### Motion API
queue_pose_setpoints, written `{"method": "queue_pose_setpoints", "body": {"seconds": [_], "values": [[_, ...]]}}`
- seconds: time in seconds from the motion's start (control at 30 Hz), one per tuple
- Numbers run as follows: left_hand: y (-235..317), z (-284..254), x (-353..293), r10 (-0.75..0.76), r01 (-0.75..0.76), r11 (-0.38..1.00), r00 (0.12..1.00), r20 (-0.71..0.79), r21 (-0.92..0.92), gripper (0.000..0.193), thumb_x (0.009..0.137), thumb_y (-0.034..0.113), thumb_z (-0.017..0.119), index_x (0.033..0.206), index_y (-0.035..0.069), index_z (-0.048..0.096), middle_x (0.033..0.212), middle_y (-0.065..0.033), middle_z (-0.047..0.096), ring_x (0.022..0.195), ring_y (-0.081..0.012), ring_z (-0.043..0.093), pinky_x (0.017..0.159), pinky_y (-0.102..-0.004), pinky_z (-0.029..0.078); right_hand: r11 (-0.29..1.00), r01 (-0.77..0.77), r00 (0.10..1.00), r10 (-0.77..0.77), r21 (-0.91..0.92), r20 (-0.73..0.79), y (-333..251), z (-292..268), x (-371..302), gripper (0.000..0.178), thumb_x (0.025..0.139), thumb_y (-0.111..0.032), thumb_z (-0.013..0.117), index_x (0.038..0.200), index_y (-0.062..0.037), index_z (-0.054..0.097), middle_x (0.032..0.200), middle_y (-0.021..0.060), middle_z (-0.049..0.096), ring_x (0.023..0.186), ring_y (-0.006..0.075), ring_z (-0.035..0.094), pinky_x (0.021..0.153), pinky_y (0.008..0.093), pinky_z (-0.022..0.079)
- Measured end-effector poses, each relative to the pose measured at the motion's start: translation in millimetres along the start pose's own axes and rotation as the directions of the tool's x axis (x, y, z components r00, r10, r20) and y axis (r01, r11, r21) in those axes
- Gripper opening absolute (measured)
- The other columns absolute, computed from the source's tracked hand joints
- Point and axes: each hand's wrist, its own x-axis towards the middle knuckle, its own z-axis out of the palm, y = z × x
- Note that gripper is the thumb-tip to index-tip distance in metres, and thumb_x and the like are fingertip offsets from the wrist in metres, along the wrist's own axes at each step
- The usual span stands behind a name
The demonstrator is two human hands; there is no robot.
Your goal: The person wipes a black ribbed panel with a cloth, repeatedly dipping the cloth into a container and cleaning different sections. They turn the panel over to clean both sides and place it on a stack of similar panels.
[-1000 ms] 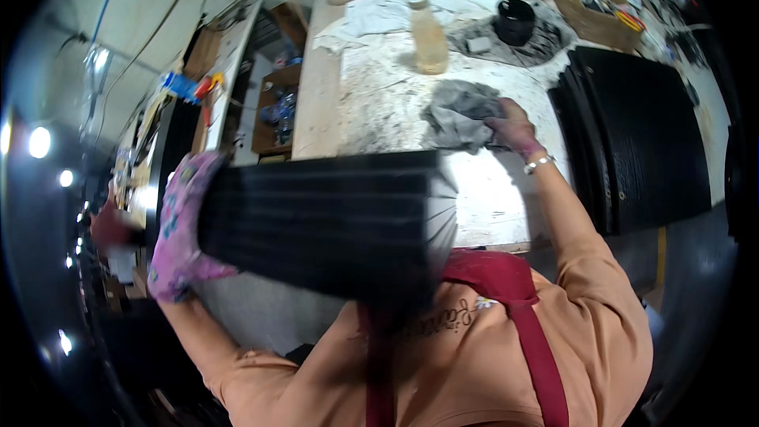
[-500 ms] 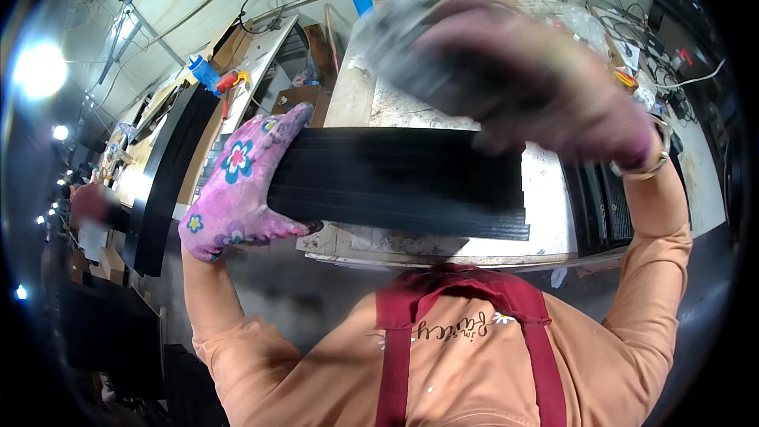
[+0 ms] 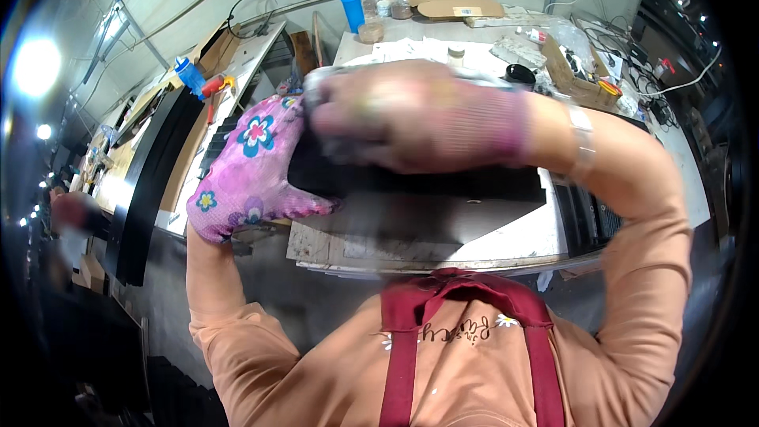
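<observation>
My left hand [image 3: 254, 164], in a pink glove with flower prints, is closed around the left end of a long black strip-like piece [image 3: 482, 185]. This piece is held over the white worktop, and a thin slot or mark shows near its right end. My right hand [image 3: 427, 115], also gloved and smeared by motion, lies across the piece close to my left hand. Its fingers are curled over a grey cloth [image 3: 318, 79], which shows only in part. My right hand and forearm hide much of the piece's upper side.
Behind stand a blue cup [image 3: 351, 9], jars [image 3: 401, 8] and a flat cardboard piece [image 3: 455, 3]. An open cardboard box [image 3: 581, 83] sits at the right back. Black strips [image 3: 589, 217] lie at the worktop's right. Left is another bench with long black panels [image 3: 146, 182].
My right hand has swept left and down with the grey cloth, toward my left hand. The black piece now shows a narrower face, without the ridged strips seen earlier.
</observation>
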Motion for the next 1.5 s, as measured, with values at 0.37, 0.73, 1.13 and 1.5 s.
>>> {"method": "queue_pose_setpoints", "body": {"seconds": [0.37,0.73,1.13,1.5], "values": [[-4.2,0.4,30.2,0.019,-0.019,0.999,1.000,-0.006,0.032,0.095,0.055,0.037,0.079,0.135,0.006,0.038,0.125,-0.0187,0.048,0.120,-0.0343,0.042,0.103,-0.0401,0.030,0.939,-0.275,0.959,0.283,-0.207,0.009,10.3,-37.5,-60.9,0.018,0.075,-0.011,0.065,0.090,-0.0045,0.059,0.095,0.0138,0.058,0.088,0.0312,0.058,0.076,0.0373,0.046],[-15.3,4.5,43.1,-0.013,0.013,1.000,1.000,0.010,0.022,0.097,0.049,0.037,0.077,0.134,0.009,0.040,0.122,-0.0154,0.051,0.116,-0.0334,0.045,0.103,-0.0412,0.028,0.745,-0.521,0.738,0.638,-0.417,0.220,31.4,-95.4,-167.7,0.018,0.084,-0.005,0.058,0.102,-0.0073,0.059,0.096,0.0048,0.063,0.088,0.0126,0.061,0.074,0.0281,0.054],[-13.9,2.0,51.0,0.032,-0.032,0.999,0.999,0.010,0.002,0.093,0.053,0.038,0.080,0.132,0.006,0.042,0.123,-0.0158,0.051,0.117,-0.0339,0.044,0.103,-0.0407,0.030,0.980,-0.163,0.987,0.161,-0.117,-0.024,23.4,-23.9,-40.5,0.017,0.079,-0.016,0.059,0.091,-0.0044,0.055,0.096,0.0132,0.054,0.088,0.0333,0.056,0.075,0.0400,0.047],[-12.2,6.2,44.9,-0.009,0.009,1.000,1.000,-0.004,-0.002,0.093,0.051,0.036,0.077,0.132,0.008,0.042,0.122,-0.0160,0.052,0.117,-0.0341,0.046,0.102,-0.0397,0.031,0.904,-0.396,0.918,0.394,-0.162,-0.043,15.4,-37.1,-70.2,0.014,0.077,-0.006,0.057,0.091,-0.0037,0.056,0.092,0.0127,0.054,0.084,0.0302,0.058,0.072,0.0370,0.049]]}}
